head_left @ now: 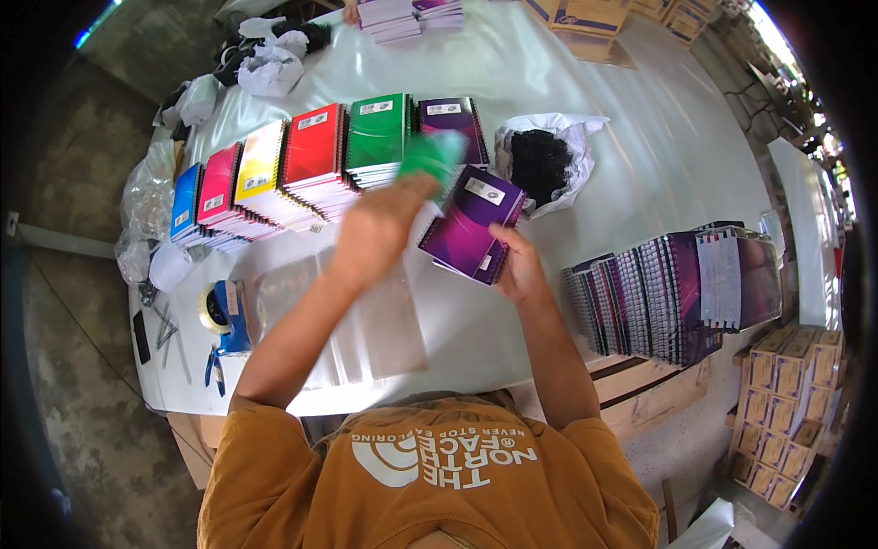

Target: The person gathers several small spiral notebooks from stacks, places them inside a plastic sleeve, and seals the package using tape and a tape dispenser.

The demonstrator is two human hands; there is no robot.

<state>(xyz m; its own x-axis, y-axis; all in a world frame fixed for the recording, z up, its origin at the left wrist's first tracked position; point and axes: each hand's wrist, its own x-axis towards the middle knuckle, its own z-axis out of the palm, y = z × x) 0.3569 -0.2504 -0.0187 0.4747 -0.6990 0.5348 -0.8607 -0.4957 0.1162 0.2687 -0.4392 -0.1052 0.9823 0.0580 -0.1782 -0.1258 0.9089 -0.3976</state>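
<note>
My right hand grips a purple spiral notebook, thumb on its cover; the edge of at least one more shows beneath it. A green notebook, smeared by motion, is in my left hand, just above the purple one's upper left corner. Beyond my hands stands a row of notebook stacks: blue, pink, yellow, red, green and purple. My left hand's fingers are partly blurred, and part of the green stack lies behind the moving notebook.
Clear plastic sleeves lie before me, beside a tape roll and blue-handled cutters. A white bag of black coils sits past my right hand. Wrapped-up notebooks line the right edge; cartons stack beyond.
</note>
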